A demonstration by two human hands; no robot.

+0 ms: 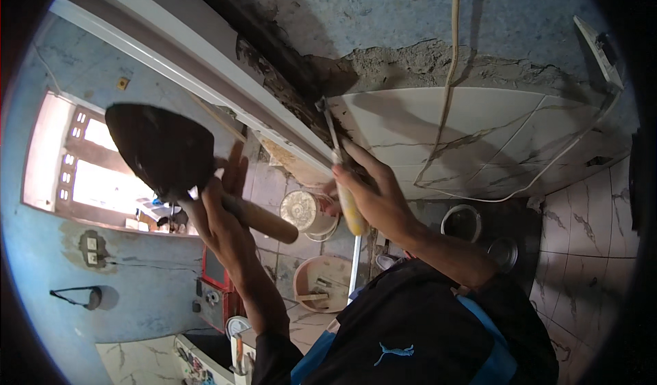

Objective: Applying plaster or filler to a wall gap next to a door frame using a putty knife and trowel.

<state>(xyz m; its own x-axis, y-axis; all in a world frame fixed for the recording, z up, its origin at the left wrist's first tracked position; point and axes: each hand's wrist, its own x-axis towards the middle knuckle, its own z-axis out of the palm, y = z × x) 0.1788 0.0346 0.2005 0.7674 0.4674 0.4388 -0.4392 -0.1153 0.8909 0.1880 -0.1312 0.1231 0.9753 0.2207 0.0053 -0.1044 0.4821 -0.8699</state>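
My left hand (pixel 229 231) is closed round a trowel with a broad dark blade (pixel 159 149) and a wooden handle. The trowel is raised to the left of the white door frame (pixel 205 60). In my right hand (pixel 376 197) is a slim tool with a worn yellow-and-cream handle (pixel 352 210) and a thin metal shank. Its small tip reaches the dark gap where the frame meets the marble-patterned wall tiles (pixel 393 121). The exact shape of that tip is too small to tell. Rough grey mortar (pixel 410 67) runs along the tiles' upper edge.
A pale cable (pixel 452 49) hangs across the wall and tiles. Below stand a whitish bucket (pixel 299 210), a pink basin (pixel 321 275) with bits inside and a round container (pixel 461 222). At left are a window (pixel 96 162) and a wall socket (pixel 92 247).
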